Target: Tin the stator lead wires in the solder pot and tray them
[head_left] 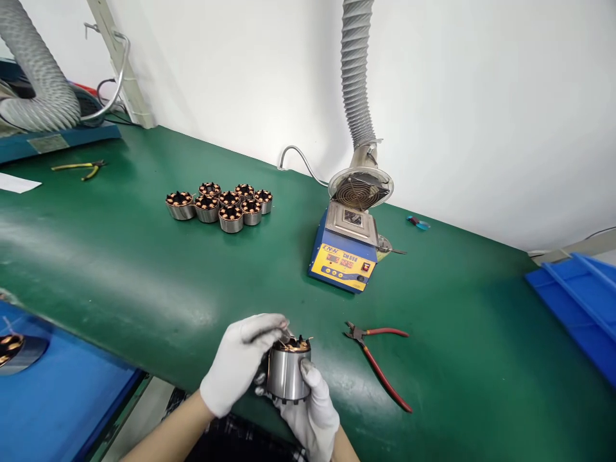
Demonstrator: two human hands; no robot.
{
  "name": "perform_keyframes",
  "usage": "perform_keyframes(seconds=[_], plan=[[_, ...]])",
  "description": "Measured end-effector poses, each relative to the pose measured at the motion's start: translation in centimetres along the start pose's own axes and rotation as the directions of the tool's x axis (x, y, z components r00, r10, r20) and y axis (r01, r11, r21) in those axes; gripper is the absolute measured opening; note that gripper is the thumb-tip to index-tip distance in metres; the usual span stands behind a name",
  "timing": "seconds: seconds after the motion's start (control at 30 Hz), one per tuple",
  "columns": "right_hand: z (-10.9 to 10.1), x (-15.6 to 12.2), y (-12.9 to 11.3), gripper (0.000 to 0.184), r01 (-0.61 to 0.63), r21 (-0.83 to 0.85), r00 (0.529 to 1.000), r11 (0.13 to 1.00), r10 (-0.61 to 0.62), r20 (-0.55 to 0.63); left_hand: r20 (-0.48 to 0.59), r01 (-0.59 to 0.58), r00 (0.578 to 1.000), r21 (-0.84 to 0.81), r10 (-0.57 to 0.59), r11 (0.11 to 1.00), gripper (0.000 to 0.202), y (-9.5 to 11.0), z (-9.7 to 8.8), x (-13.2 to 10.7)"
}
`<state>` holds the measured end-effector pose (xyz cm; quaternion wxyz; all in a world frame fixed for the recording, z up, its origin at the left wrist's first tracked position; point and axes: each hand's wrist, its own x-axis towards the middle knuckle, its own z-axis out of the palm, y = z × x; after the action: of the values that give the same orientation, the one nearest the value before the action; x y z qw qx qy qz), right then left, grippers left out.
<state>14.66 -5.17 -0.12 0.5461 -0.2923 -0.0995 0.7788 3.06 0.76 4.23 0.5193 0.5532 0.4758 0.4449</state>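
Both my hands wear white gloves and meet at the near edge of the green bench. My right hand [310,410] cups a silver motor stator [287,375] from below, its copper windings facing up. My left hand [240,359] wraps the stator's left side, fingers curled over its top rim and pinching at the windings or wire ends there. What exactly the fingertips pinch is too small to tell.
Several more stators [221,205] cluster at the back left. A blue and yellow solder pot [344,250] sits under a grey fume hose [359,77]. Red-handled cutters [380,359] lie right of my hands. Yellow pliers [79,168] far left, blue bins [577,301] right, blue tray [52,391] near left.
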Motion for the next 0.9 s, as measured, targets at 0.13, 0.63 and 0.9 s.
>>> perform_keyframes(seconds=[0.13,0.63,0.9], plan=[[-0.2,-0.1,-0.4,0.047,-0.09,0.005,0.995,0.996,0.09,0.035,-0.091,0.246,0.956,-0.276,-0.28,0.929,0.028,0.9,0.1,1.3],[0.2,-0.2,-0.4,0.043,-0.117,0.046,0.992,0.992,0.118,-0.037,-0.037,0.385,0.905,-0.35,-0.423,0.854,0.023,1.7,2.0,1.2],[0.2,-0.2,-1.1,0.055,-0.147,0.166,0.985,0.975,0.16,-0.069,0.184,0.306,0.948,-0.296,-0.26,0.905,0.079,-2.2,-0.6,-0.9]])
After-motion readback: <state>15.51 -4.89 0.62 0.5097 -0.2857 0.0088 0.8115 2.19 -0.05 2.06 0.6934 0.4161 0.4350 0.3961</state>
